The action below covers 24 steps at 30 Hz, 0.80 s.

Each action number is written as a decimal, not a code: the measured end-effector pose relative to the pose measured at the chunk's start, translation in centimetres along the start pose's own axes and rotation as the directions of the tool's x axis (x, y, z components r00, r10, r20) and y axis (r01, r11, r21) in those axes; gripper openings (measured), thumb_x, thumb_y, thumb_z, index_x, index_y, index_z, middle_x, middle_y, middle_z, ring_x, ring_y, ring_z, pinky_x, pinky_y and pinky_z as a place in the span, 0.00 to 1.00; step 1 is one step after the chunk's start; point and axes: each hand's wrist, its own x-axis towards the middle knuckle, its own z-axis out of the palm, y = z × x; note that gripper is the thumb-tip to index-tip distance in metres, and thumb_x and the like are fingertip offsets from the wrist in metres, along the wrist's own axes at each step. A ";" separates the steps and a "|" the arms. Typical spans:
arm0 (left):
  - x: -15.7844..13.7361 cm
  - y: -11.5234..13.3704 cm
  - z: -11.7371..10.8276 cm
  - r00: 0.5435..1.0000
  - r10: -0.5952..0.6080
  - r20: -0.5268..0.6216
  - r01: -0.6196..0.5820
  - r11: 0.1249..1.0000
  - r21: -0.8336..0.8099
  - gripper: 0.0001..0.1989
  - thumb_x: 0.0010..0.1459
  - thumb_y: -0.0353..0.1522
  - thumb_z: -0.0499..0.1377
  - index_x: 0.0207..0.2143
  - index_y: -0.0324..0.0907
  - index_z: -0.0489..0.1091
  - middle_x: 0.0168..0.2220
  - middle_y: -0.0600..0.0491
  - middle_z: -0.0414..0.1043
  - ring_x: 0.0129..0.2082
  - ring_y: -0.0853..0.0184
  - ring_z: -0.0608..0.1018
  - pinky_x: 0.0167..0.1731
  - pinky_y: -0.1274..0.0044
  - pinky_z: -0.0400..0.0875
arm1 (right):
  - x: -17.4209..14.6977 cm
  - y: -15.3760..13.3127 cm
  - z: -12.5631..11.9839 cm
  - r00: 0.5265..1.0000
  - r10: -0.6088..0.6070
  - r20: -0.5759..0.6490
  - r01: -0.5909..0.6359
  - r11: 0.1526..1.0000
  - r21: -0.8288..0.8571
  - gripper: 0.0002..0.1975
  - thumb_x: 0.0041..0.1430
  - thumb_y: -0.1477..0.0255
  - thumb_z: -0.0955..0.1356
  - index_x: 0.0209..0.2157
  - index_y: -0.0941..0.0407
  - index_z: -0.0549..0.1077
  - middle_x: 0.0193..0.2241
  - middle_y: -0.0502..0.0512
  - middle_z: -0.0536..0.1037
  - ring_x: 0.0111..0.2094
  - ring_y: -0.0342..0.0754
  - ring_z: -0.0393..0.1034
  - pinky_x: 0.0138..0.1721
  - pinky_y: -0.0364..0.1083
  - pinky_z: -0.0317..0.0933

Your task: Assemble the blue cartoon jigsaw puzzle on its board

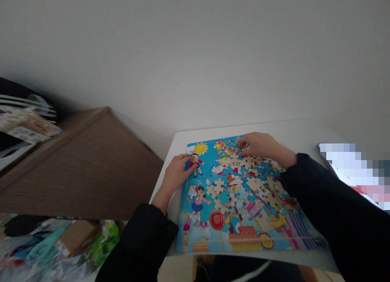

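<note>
A cartoon jigsaw puzzle board [183, 243] with a blue printed border lies on a white table. Loose puzzle pieces [219, 185] are heaped across its middle and right, some showing plain wooden backs, others printed faces. My left hand [176, 172] rests at the board's upper left edge, thumb and fingers apart beside a printed figure in red. Toward the board's top edge, my right hand [258, 145] has its fingers curled together over the pieces, pinching what looks like a puzzle piece; the fingertips partly hide it.
A brown wooden cabinet [91, 164] stands to the left, with a pack of cotton swabs [30, 125] on top. Bags and a cardboard box [76, 237] lie below it. The white table [292, 129] meets the wall behind. A pixelated object [356, 168] is at the right.
</note>
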 end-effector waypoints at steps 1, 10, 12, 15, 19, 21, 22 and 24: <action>0.0 0.0 0.0 1.000 0.005 -0.003 -0.005 1.000 -0.001 0.17 0.58 0.41 0.56 0.45 0.42 0.73 0.48 0.47 0.74 0.49 0.58 0.73 0.52 0.66 0.66 | 0.0 0.2 0.1 1.000 0.011 -0.011 -0.012 1.000 -0.015 0.15 0.51 0.61 0.68 0.39 0.52 0.78 0.40 0.55 0.79 0.42 0.55 0.72 0.35 0.49 0.63; 0.1 -0.1 0.0 1.000 -0.001 0.015 0.001 1.000 0.013 0.18 0.59 0.43 0.55 0.46 0.43 0.72 0.49 0.47 0.73 0.50 0.58 0.73 0.52 0.66 0.65 | -0.1 2.9 -1.0 0.992 -0.087 0.094 0.087 0.996 0.006 0.22 0.48 0.62 0.71 0.46 0.53 0.77 0.43 0.59 0.77 0.45 0.56 0.71 0.42 0.50 0.63; 0.1 -0.1 -0.1 1.000 0.008 0.022 -0.008 1.000 0.010 0.19 0.59 0.43 0.55 0.47 0.42 0.72 0.49 0.47 0.73 0.50 0.59 0.73 0.53 0.67 0.65 | -0.2 3.7 -1.6 0.987 -0.102 0.123 0.096 0.994 0.055 0.21 0.49 0.63 0.70 0.46 0.54 0.77 0.43 0.59 0.78 0.44 0.54 0.72 0.43 0.50 0.63; 0.1 0.0 -0.1 1.000 0.015 0.021 -0.016 1.000 0.008 0.19 0.58 0.43 0.55 0.47 0.41 0.72 0.49 0.46 0.73 0.50 0.59 0.73 0.53 0.67 0.65 | -0.5 4.8 -2.4 0.986 -0.111 0.122 0.097 0.989 0.112 0.19 0.52 0.64 0.69 0.46 0.53 0.77 0.42 0.56 0.80 0.40 0.51 0.74 0.41 0.48 0.64; 0.2 0.0 -0.1 1.000 0.023 0.009 -0.023 1.000 0.005 0.19 0.58 0.44 0.55 0.45 0.41 0.72 0.48 0.46 0.73 0.49 0.59 0.73 0.53 0.66 0.64 | -0.4 5.5 -2.4 0.986 -0.055 0.157 0.041 0.995 0.093 0.15 0.52 0.67 0.67 0.42 0.53 0.78 0.36 0.53 0.81 0.33 0.48 0.74 0.36 0.46 0.63; 0.2 -0.1 -0.1 1.000 0.026 0.008 -0.026 1.000 -0.008 0.19 0.58 0.44 0.55 0.44 0.41 0.73 0.47 0.46 0.73 0.48 0.59 0.73 0.52 0.67 0.65 | -0.3 5.6 -2.1 0.987 -0.022 0.162 0.008 0.996 0.085 0.15 0.51 0.66 0.68 0.41 0.54 0.78 0.35 0.54 0.81 0.31 0.47 0.73 0.35 0.46 0.63; 0.3 -0.1 -0.1 1.000 0.027 0.011 -0.027 0.999 -0.017 0.20 0.58 0.44 0.54 0.45 0.41 0.72 0.47 0.46 0.73 0.48 0.59 0.74 0.52 0.67 0.65 | -0.2 5.6 -1.9 0.988 -0.011 0.155 -0.002 0.996 0.084 0.16 0.50 0.66 0.69 0.41 0.54 0.78 0.35 0.54 0.81 0.31 0.47 0.73 0.35 0.46 0.62; 0.3 -0.1 -0.1 1.000 0.023 0.016 -0.022 0.999 -0.032 0.20 0.58 0.44 0.54 0.45 0.40 0.72 0.48 0.46 0.73 0.49 0.59 0.74 0.52 0.68 0.66 | 0.0 5.7 -1.5 0.991 -0.002 0.134 -0.009 0.997 0.080 0.15 0.49 0.65 0.69 0.39 0.54 0.78 0.34 0.54 0.80 0.32 0.48 0.72 0.35 0.46 0.62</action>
